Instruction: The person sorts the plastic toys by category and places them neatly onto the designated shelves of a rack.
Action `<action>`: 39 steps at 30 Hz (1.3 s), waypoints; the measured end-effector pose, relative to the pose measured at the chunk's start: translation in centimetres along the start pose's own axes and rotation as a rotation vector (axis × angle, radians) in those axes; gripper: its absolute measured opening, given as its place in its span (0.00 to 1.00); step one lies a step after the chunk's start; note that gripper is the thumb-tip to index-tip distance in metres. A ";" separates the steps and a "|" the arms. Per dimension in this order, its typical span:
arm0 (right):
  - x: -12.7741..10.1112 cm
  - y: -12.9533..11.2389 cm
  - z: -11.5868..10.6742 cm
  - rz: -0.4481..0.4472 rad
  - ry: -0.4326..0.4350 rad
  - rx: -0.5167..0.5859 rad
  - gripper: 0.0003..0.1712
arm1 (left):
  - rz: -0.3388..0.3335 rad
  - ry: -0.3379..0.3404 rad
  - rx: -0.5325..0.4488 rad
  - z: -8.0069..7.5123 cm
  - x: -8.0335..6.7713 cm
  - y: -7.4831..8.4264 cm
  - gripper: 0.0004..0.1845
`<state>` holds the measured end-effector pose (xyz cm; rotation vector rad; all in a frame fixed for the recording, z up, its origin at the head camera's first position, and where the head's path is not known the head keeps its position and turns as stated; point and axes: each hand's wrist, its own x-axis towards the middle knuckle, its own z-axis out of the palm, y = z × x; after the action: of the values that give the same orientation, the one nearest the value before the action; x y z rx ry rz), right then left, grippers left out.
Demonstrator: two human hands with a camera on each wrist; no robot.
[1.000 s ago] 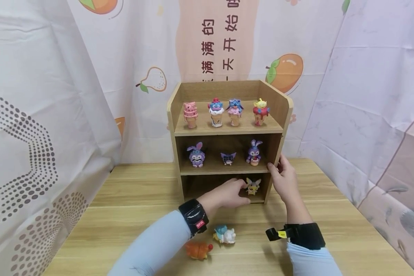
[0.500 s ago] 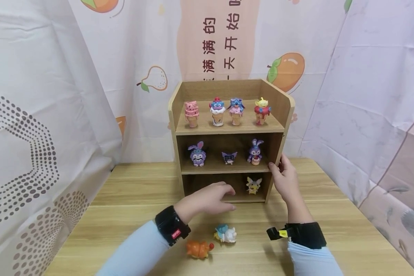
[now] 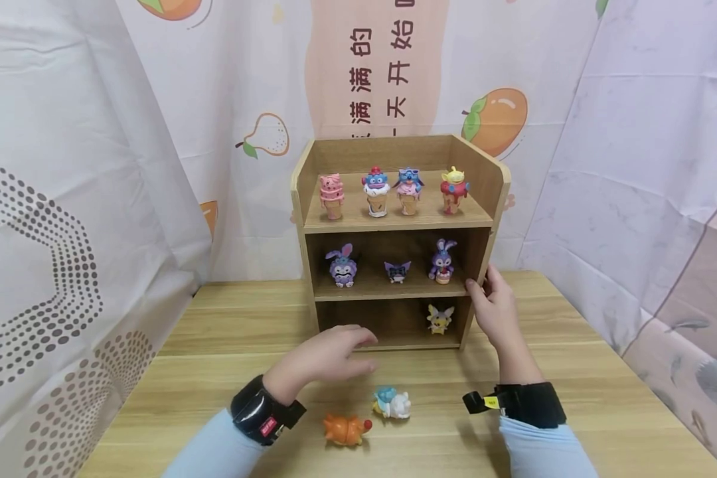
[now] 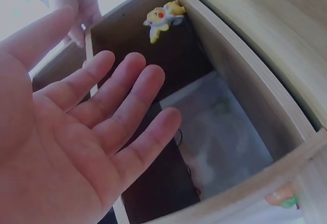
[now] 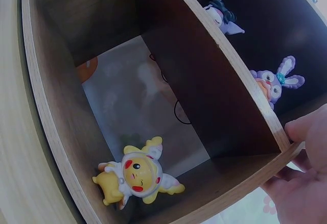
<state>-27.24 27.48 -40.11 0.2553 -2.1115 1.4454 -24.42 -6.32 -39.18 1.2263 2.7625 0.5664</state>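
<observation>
**Now the left hand hovers over the table, toys just below it**

Now the left hand (image 3: 328, 350) is above the table (image 3: 215, 372), in front of the shelf unit (image 3: 397, 226), with fingers straight, a little spread, and holding nothing. The blue-and-white figure (image 3: 391, 403) lies on its side just beyond the fingertips, toward the person and to the right. The orange figure (image 3: 346, 429) lies near it, closer to the person, with its long axis going left to right. The left hand is much nearer to both than the right hand (image 3: 494, 309), which grips the right wall of the shelf unit with thumb in front and fingers behind. The yellow figure (image 3: 439, 319) stands in the bottom compartment, at the right side, well apart from the left hand.

Neither wrist view shows the two lying figures. Their faces are too small to make out, and the right fingers are hidden behind the wall.
</observation>
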 end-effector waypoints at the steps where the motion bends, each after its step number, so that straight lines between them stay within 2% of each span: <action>1: 0.0 0.0 0.0 0.000 -0.001 -0.002 0.28 | 0.004 -0.001 -0.010 0.0 -0.3 -0.1 0.23; 9: 0.0 -0.2 0.1 -0.002 -0.018 0.025 0.31 | 0.008 -0.017 -0.091 -0.3 -2.7 -1.4 0.25; 15: 0.1 -0.1 0.1 0.001 -0.008 0.010 0.29 | 0.014 -0.039 -0.123 -0.3 -4.1 -1.7 0.30; 20: 0.1 -0.1 0.1 -0.004 -0.005 0.013 0.29 | 0.044 -0.053 -0.100 0.0 -4.9 -1.7 0.32; 29: 0.0 -0.1 0.1 0.000 -0.009 0.005 0.29 | 0.020 -0.124 -0.034 0.5 -5.9 -1.4 0.34; 34: -0.3 -1.8 0.1 0.005 -0.013 -0.013 0.28 | 0.022 -0.154 -0.053 0.8 -6.2 -1.2 0.33; 39: -0.7 -3.7 0.1 -0.004 -0.025 -0.018 0.28 | -0.007 -0.169 -0.039 1.0 -6.4 -0.9 0.33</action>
<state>-25.05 25.78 -37.52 0.2717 -2.1412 1.4272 -20.44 -11.22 -41.02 1.1963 2.6031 0.4898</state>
